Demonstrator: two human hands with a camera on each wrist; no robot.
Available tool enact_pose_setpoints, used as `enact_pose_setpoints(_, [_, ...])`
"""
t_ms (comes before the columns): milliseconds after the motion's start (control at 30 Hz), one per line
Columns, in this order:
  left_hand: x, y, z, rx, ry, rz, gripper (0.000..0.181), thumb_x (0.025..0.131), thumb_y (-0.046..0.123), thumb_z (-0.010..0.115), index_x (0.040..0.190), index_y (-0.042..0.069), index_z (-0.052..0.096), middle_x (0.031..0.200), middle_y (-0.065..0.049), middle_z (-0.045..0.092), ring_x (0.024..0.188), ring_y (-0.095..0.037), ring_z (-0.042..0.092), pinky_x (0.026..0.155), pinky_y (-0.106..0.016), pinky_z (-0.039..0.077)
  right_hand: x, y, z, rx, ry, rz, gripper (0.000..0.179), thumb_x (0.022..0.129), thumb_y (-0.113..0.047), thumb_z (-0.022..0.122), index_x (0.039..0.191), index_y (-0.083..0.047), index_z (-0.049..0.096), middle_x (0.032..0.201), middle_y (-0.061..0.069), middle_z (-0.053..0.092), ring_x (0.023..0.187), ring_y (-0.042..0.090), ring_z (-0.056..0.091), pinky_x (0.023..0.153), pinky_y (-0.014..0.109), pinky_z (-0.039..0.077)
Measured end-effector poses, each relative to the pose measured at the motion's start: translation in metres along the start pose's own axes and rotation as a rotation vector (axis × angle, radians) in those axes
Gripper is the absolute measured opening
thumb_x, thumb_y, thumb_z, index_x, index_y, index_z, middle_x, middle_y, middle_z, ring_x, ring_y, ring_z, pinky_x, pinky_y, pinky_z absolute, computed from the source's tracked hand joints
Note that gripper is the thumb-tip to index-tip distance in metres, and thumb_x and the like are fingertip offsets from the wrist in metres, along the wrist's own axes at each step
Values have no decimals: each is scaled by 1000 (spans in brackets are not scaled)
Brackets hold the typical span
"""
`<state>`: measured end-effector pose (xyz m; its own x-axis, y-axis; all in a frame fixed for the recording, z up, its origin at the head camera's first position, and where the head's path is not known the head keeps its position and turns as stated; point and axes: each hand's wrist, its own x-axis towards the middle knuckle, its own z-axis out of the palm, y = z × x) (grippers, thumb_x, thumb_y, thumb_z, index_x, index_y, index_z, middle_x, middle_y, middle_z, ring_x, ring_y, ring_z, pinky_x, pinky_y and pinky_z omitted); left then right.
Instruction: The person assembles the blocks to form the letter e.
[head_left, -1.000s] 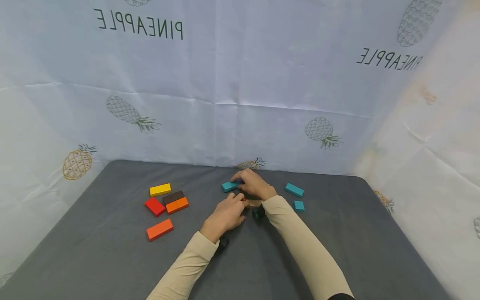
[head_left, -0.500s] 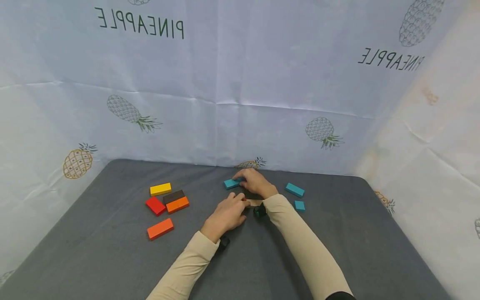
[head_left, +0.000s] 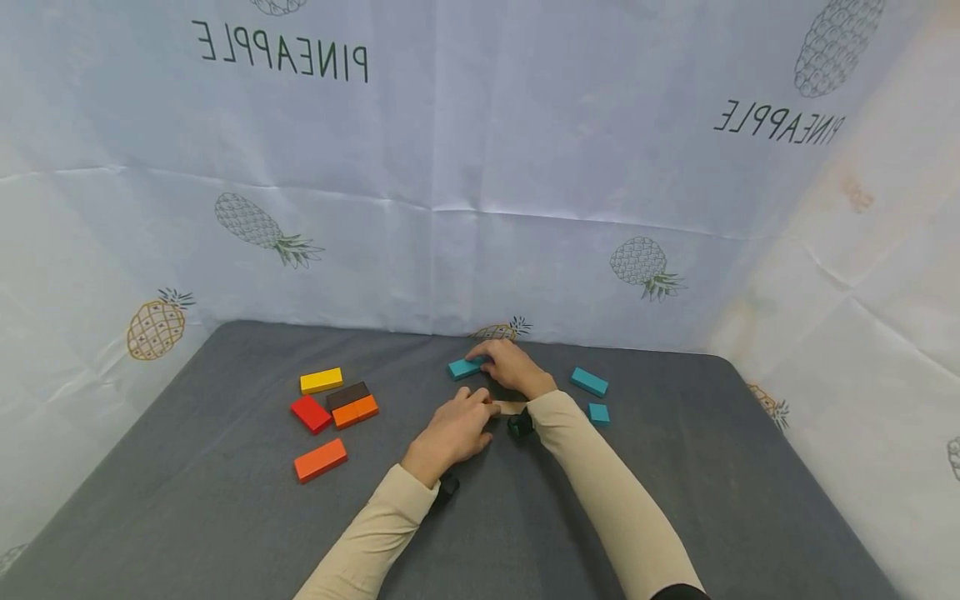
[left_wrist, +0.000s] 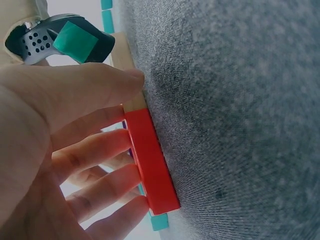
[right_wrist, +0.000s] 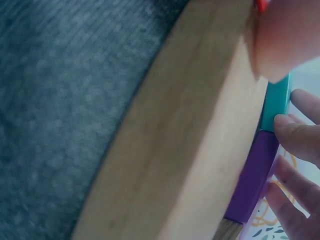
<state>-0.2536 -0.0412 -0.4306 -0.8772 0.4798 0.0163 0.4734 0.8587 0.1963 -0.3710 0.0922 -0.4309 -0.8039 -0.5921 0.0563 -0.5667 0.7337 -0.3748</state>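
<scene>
My left hand [head_left: 453, 429] has its thumb on a plain wooden block [left_wrist: 134, 102] and its fingers along the far side of a red block [left_wrist: 151, 162]. These two blocks lie end to end in one line on the cloth. Behind them, my right hand [head_left: 510, 367] reaches over a teal block [head_left: 461, 369], fingers bent down. In the right wrist view its digits are at the teal block and a purple block [right_wrist: 252, 175] that sits against the teal one's end. The wooden block fills that view's foreground. Both hands largely hide the blocks in the head view.
To the left lie a yellow block [head_left: 321, 381], a red block [head_left: 311, 413], a dark brown block [head_left: 347, 394], orange pieces [head_left: 355, 411] and an orange-red block [head_left: 320, 460]. On the right are a teal block [head_left: 589, 382] and a small teal piece [head_left: 598, 414]. A pineapple-print curtain [head_left: 480, 208] hangs behind the table.
The back teal block and my right hand have shifted very slightly to the right. My left hand stays in nearly the same place.
</scene>
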Motion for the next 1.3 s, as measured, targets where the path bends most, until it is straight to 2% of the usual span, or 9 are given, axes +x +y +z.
enact_pose_setpoints(333, [0,1,1,1,16,-4,36,91,24,74,125,15,69,118,-2,58,95,-19,49,76,-35,52,-8,8,-4,57,60,16,31,98,-2,58,127,-9,67,132,11,65,124,29,60,102,44,50])
enact_pose_setpoints(700, [-1,0,1,-7,21,-2,35,90,23,74,124,14,69,119,-2,58,100,-21,51,81,-37,53,-31,17,-10,115,98,75,32,99,-7,59,131,-7,64,135,13,62,131,32,54,108,48,45])
enact_pose_setpoints(1000, [1,1,1,-9,8,-17,37,91,23,73,126,15,69,122,-2,59,103,-21,52,82,-37,53,-47,27,-18,94,165,37,32,95,-6,64,127,-2,66,132,18,63,126,36,57,105,52,46])
enact_pose_setpoints(1300, [2,1,1,-11,0,-14,38,91,23,73,128,16,68,125,-2,58,104,-21,51,81,-38,53,-60,43,-20,81,191,53,34,94,-9,67,127,-2,65,130,18,64,125,37,57,104,54,46])
